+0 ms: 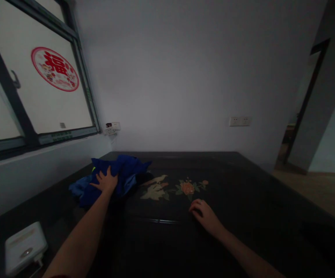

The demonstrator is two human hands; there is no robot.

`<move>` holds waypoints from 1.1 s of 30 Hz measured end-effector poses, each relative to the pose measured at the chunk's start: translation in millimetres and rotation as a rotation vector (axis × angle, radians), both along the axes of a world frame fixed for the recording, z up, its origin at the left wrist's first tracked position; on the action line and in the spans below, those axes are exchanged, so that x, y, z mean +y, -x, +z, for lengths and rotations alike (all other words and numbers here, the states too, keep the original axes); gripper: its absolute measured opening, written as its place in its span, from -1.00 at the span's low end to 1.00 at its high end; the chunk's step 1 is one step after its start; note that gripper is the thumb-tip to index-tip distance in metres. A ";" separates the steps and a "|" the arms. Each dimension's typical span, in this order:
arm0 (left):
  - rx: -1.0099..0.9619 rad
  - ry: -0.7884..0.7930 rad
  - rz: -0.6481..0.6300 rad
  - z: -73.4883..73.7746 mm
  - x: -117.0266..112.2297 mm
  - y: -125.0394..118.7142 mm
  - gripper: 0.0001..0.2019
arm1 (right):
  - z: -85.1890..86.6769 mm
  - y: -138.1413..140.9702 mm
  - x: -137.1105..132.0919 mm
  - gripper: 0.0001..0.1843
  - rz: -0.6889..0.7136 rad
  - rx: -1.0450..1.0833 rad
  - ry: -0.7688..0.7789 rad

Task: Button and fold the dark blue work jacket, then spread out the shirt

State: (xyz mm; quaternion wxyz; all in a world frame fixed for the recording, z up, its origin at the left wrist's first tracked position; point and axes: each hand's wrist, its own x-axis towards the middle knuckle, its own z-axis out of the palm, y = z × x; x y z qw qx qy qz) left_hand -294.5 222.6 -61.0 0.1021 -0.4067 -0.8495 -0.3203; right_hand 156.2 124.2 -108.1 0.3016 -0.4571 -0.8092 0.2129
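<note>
Cloth [129, 168] lies left of centre under the spread left hand [106, 181]; apart, the right hand [204, 214] curls loosely, centre-right. White box [25, 247], lower left, has its inside hidden.

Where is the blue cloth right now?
In the head view, the blue cloth lies left of centre on the dark table, under the left hand, just left of the floral design.

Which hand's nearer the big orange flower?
Right. The right hand is just on the near side of the flower; the left hand is off to its left, on the blue cloth.
</note>
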 end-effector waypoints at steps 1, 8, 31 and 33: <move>-0.038 -0.025 0.006 5.8 -1.1 0.1 -0.34 | 0.2 -0.4 -0.3 -0.79 0.001 0.005 0.000; 0.226 -0.197 -0.359 47.7 -10.8 -57.7 -0.35 | 0.6 3.8 4.4 -0.77 -0.028 0.109 -0.019; 0.345 0.282 -1.435 -33.0 -94.5 -258.0 -0.80 | 17.1 30.2 11.8 -0.73 -0.165 -0.700 -0.115; 0.369 0.287 -1.442 -32.0 -95.5 -258.5 -0.80 | 16.7 29.9 12.5 -0.74 -0.164 -0.705 -0.116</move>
